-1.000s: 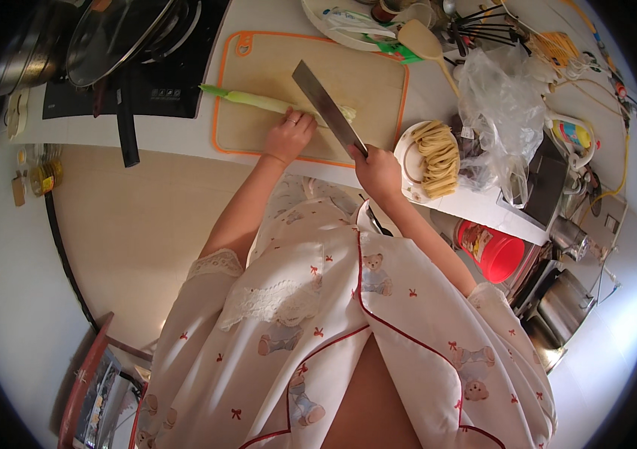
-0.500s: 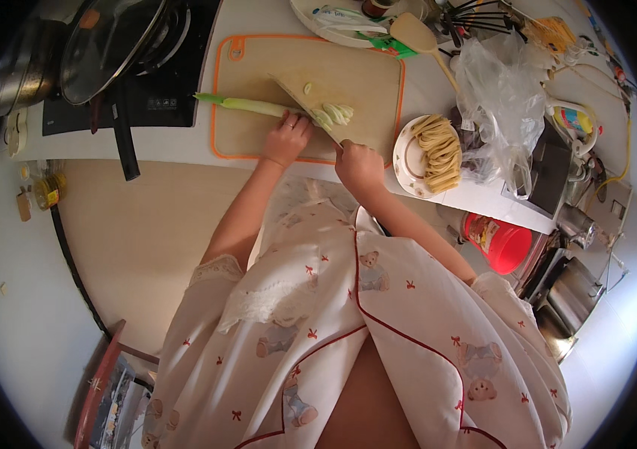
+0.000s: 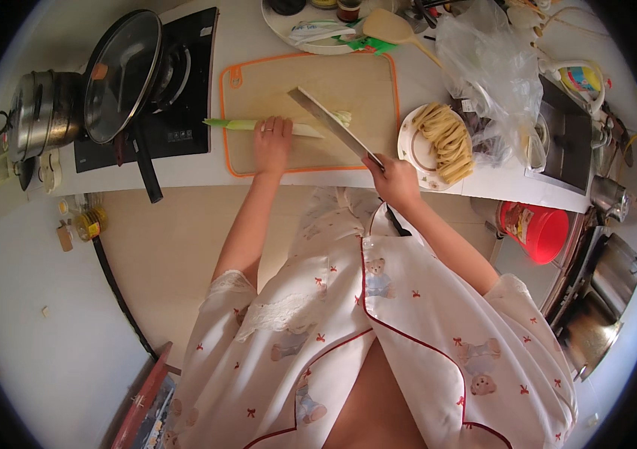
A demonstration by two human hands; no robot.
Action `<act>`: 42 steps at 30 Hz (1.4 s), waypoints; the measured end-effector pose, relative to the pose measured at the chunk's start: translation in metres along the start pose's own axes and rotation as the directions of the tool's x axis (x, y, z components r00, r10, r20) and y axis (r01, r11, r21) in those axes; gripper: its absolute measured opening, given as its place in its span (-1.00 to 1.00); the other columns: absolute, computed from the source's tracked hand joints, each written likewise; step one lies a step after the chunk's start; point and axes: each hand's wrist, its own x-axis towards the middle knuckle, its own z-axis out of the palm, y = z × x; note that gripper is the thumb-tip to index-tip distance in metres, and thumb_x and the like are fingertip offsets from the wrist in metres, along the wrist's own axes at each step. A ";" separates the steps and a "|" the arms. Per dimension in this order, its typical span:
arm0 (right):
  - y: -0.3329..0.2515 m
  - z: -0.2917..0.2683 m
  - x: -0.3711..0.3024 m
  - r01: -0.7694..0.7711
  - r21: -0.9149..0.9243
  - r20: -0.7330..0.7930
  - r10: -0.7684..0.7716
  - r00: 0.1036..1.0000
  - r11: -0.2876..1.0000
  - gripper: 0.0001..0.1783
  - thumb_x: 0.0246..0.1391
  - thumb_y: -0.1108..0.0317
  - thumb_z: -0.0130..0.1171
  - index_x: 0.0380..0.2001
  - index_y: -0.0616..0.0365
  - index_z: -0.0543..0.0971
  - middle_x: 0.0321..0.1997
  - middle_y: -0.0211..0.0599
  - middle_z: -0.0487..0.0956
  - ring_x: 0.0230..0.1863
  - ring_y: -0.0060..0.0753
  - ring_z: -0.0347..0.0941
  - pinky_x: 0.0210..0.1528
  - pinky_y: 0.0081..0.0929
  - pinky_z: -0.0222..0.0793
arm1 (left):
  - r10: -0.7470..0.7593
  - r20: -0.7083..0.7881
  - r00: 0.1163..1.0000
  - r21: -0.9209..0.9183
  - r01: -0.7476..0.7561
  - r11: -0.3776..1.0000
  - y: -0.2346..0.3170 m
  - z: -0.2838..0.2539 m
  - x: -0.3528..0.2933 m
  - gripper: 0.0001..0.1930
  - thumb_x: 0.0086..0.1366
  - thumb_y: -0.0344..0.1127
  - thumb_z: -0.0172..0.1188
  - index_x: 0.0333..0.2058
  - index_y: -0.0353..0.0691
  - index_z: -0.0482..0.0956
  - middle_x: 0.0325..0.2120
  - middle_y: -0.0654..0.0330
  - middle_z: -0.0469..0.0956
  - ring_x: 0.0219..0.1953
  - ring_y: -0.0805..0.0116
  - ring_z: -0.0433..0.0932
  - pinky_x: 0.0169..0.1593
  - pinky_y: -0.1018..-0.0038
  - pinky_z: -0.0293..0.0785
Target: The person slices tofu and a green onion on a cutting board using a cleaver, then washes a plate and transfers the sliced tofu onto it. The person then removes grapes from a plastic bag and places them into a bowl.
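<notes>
A pale leek stalk (image 3: 300, 130) with a green end lies across the orange-rimmed cutting board (image 3: 303, 82). My left hand (image 3: 272, 144) is closed over its middle, fingers pressing it against the board; the cut white end sticks out to the right. In my right hand (image 3: 395, 181), gripped by the handle, is a kitchen knife (image 3: 333, 123). Its broad blade slants up and left over the board, apart from the stalk. Sliced leek pieces (image 3: 344, 117) show behind the blade, which partly hides them.
Right of the board stands a plate (image 3: 413, 153) of noodles (image 3: 446, 142), beside a clear plastic bag (image 3: 487, 78). A wooden spatula (image 3: 393, 28) rests on a tray behind. On the left, a lidded pan (image 3: 124, 78) sits on the black cooktop (image 3: 187, 112), its handle jutting past the counter edge.
The knife has come away from the stalk toward the right, along with my right hand. My left hand sits slightly farther left on the leek, whose cut end now shows. The view has shifted.
</notes>
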 end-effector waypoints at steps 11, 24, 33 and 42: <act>0.050 -0.031 -0.046 0.391 -0.207 -0.046 -0.408 0.912 0.897 -0.37 -0.26 0.36 0.28 0.04 0.00 0.57 -0.56 -0.41 0.49 -0.57 -0.27 0.51 -0.52 -0.29 0.43 | 0.182 0.003 0.983 -0.224 -0.176 0.958 -0.046 -0.036 0.095 -0.66 0.23 -0.46 0.10 0.00 -0.10 0.48 -0.11 0.17 0.49 -0.01 0.16 0.50 0.09 0.20 0.35; 0.010 0.002 -0.028 0.310 -0.484 -0.110 -0.408 0.906 0.818 -0.41 -0.25 0.38 0.22 0.01 0.17 0.54 -0.55 -0.37 0.47 -0.54 -0.30 0.50 -0.46 -0.34 0.42 | 0.443 -0.031 0.896 -0.488 -0.400 0.776 -0.025 -0.019 0.174 -0.66 0.06 -0.26 0.38 -0.15 -0.11 0.58 -0.17 0.19 0.54 -0.05 0.19 0.54 -0.06 0.24 0.47; -0.016 0.013 -0.005 0.286 -0.534 -0.061 -0.374 0.926 0.796 -0.57 -0.13 0.36 0.15 -0.09 0.20 0.53 -0.52 -0.34 0.53 -0.50 -0.28 0.54 -0.43 -0.32 0.42 | 0.672 0.279 0.686 -0.876 -0.105 0.471 -0.010 -0.056 0.131 -0.66 -0.02 -0.27 0.49 -0.29 -0.21 0.57 -0.35 0.19 0.54 -0.26 0.25 0.53 -0.17 0.34 0.46; -0.027 0.024 0.003 0.243 -0.547 -0.117 -0.360 0.925 0.801 -0.70 -0.05 0.35 0.13 -0.20 0.21 0.51 -0.55 -0.36 0.53 -0.53 -0.29 0.54 -0.47 -0.31 0.38 | 0.551 0.243 0.799 -0.837 -0.115 0.535 0.005 -0.028 0.135 -0.67 0.04 -0.20 0.47 -0.38 -0.22 0.50 -0.35 0.18 0.55 -0.30 0.23 0.55 -0.24 0.34 0.47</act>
